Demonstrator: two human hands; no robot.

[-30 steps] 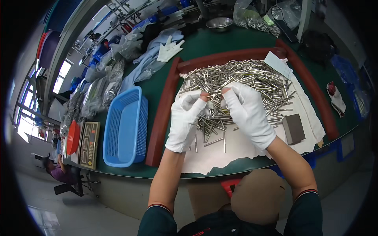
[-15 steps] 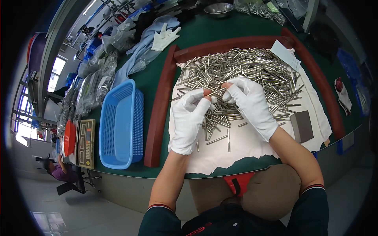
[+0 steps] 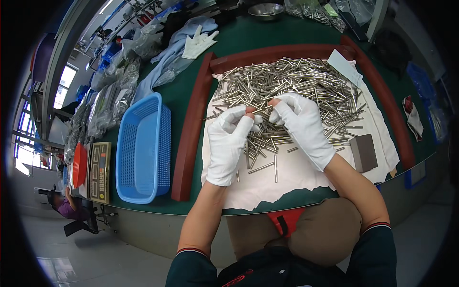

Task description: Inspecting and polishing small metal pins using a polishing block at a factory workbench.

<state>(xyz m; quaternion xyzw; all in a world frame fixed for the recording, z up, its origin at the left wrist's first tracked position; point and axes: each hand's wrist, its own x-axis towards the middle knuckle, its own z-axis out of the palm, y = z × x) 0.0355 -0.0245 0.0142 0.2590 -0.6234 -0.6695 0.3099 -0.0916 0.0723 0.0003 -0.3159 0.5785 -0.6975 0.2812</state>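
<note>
Head: pins seemingly between hands.

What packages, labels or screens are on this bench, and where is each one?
Paper slip: white rectangle at the far right corner of the metal pins.
Panel device: left of the blue basket, dark flat box with a tan frame and reddish displays.
Clear plastic bags: crumpled, along the bench's far left side.
Bagged parts: clear bags, far edge beside the metal bowl.

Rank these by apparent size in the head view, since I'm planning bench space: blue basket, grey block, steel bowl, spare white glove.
1. blue basket, by far the largest
2. spare white glove and steel bowl: look alike, and both lie far off, so no ranking
3. grey block, roughly similar too, though nearer the camera
</note>
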